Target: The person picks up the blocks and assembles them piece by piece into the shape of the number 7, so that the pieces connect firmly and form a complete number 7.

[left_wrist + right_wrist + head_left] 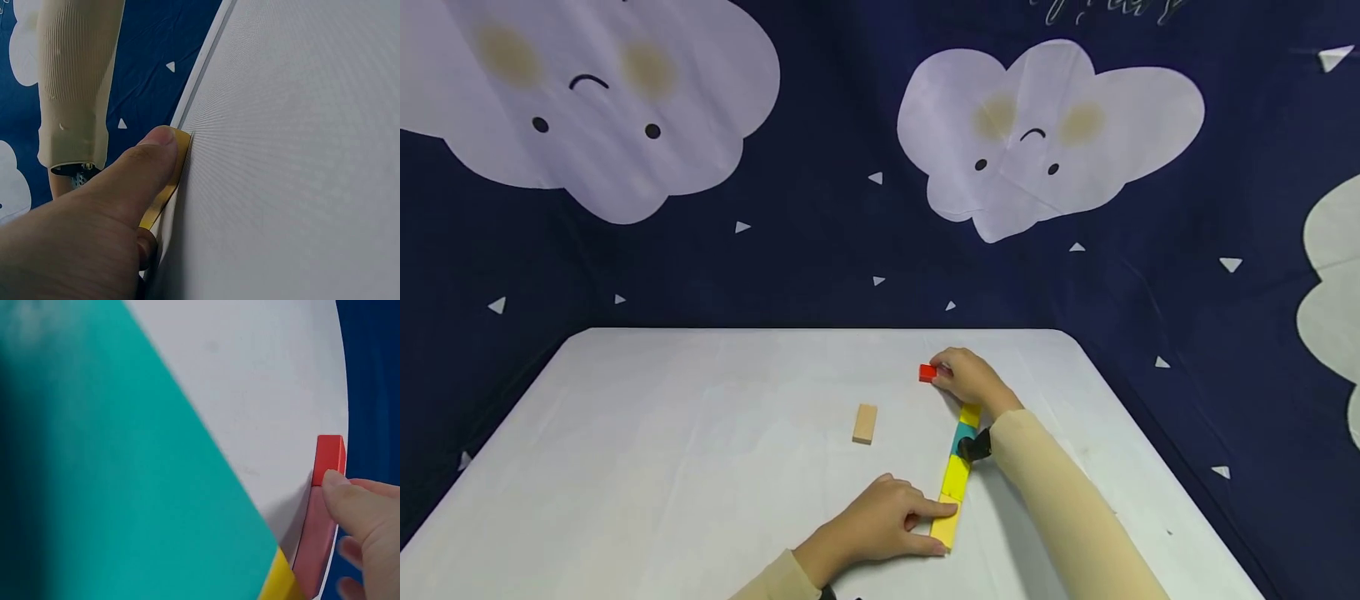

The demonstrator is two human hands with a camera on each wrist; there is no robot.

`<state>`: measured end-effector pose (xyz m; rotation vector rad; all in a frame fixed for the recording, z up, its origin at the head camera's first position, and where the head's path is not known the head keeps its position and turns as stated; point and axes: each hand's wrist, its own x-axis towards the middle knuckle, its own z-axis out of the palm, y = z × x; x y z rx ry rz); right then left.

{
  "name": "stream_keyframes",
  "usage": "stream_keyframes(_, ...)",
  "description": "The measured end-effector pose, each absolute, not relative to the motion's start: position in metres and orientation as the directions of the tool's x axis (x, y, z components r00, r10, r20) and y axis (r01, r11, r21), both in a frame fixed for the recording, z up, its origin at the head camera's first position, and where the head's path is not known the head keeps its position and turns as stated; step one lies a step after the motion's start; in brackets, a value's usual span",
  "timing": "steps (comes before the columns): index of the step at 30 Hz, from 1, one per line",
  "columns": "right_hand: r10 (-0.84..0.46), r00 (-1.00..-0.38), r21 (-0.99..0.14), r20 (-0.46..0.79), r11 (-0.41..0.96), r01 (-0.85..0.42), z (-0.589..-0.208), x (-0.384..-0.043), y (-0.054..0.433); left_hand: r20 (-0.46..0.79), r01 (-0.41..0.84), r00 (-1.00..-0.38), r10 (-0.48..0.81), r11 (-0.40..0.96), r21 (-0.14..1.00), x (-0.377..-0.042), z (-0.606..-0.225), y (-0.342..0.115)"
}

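In the head view, my right hand [970, 382] pinches a red block [927, 373] near the far edge. The right wrist view shows its thumb at the seam where the red block [329, 453] meets a dull pink block [314, 540]. A row of blocks runs toward me from that hand: a yellow block [970, 415], a teal block [959, 435], another yellow block [956, 478] and a paler yellow block [943, 530] at the near end. My left hand [883, 521] grips this last block, index finger across its top and thumb [159, 140] at its near end.
A plain wooden block [864, 423] lies by itself left of the row. Everything rests on a white table [662, 433] with rounded far corners. A dark blue cloth [835, 233] with cloud prints hangs behind it. The right sleeve [1060, 500] passes beside the row.
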<state>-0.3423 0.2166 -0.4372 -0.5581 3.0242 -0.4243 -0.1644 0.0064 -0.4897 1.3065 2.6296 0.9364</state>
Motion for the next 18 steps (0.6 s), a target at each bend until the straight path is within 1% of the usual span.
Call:
stream_keyframes(3,-0.408,-0.911,-0.237,0.064,0.880,-0.411,-0.440,-0.337,0.209,0.217,0.714,-0.630,0.746,0.446,0.539,-0.162,-0.491,0.005)
stream_keyframes(6,-0.503,-0.861,-0.226,0.076,0.832,-0.506,-0.440,-0.330,0.193,0.222,0.713,-0.634,0.740,0.448,0.540,-0.160,-0.493,0.004)
stream_keyframes(10,-0.649,-0.761,-0.256,-0.002,0.736,-0.627,-0.437,-0.314,0.172,0.220,0.718,-0.622,0.752,0.435,0.543,-0.157,-0.495,0.008)
stream_keyframes(13,-0.716,-0.694,-0.266,-0.077,0.686,-0.678,-0.436,-0.303,0.159,0.224,0.734,-0.605,0.764,0.428,0.527,-0.157,-0.496,0.012)
stream_keyframes(15,-0.743,-0.662,-0.271,-0.093,0.659,-0.701,-0.434,-0.300,0.151,0.230,0.742,-0.607,0.761,0.439,0.507,-0.158,-0.495,0.012)
stream_keyframes(18,-0.753,-0.651,-0.266,-0.095,0.649,-0.713,-0.431,-0.299,0.142,0.236,0.747,-0.614,0.753,0.456,0.484,-0.162,-0.492,0.010)
